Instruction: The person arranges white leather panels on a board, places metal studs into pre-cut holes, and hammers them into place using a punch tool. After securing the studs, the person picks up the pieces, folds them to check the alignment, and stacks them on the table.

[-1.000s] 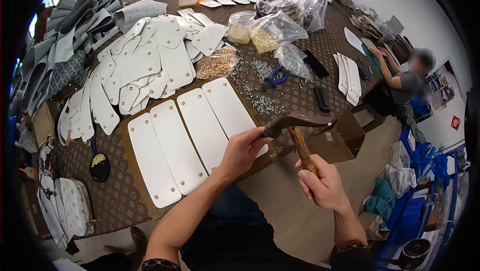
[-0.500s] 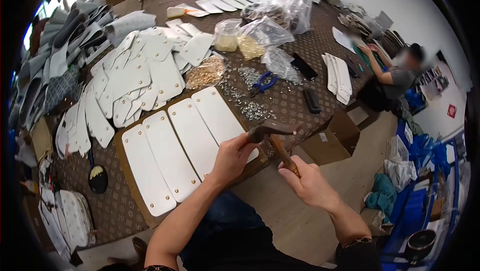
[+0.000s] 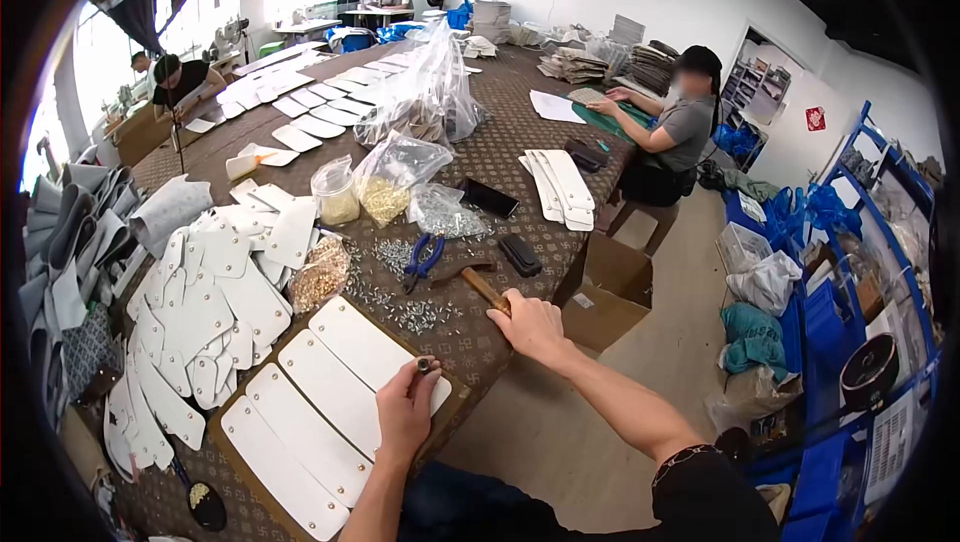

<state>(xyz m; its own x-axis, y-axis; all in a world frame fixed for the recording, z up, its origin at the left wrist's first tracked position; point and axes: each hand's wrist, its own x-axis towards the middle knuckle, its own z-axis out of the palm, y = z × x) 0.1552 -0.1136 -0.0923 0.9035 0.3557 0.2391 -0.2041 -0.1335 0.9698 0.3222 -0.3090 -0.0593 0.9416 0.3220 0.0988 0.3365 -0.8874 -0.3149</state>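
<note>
My right hand (image 3: 532, 326) is closed round the wooden handle of a hammer (image 3: 486, 291). The hammer's dark head lies on or just over the patterned tabletop, close to loose metal rivets (image 3: 425, 316) and blue-handled pliers (image 3: 424, 260). My left hand (image 3: 403, 416) pinches a short, dark cylindrical metal tool (image 3: 425, 365), its round end facing up. That hand is over the right side of a brown board (image 3: 462, 392), which bears several white strips (image 3: 310, 420) with brass-coloured studs at their ends. My left hand and wrist cover part of the rightmost strips.
A heap of studded white pieces (image 3: 215, 292) lies left of a bag of brass-coloured studs (image 3: 320, 274). A phone (image 3: 489, 197), a black case (image 3: 519, 255) and clear bags (image 3: 388, 180) lie beyond. A cardboard box (image 3: 607, 287) stands below the table's right edge. A co-worker (image 3: 675, 127) sits farther back.
The hammer has moved from beside my left hand out towards the pliers, with my right hand still gripping it. My left hand has come down nearer the board. The view has tilted up.
</note>
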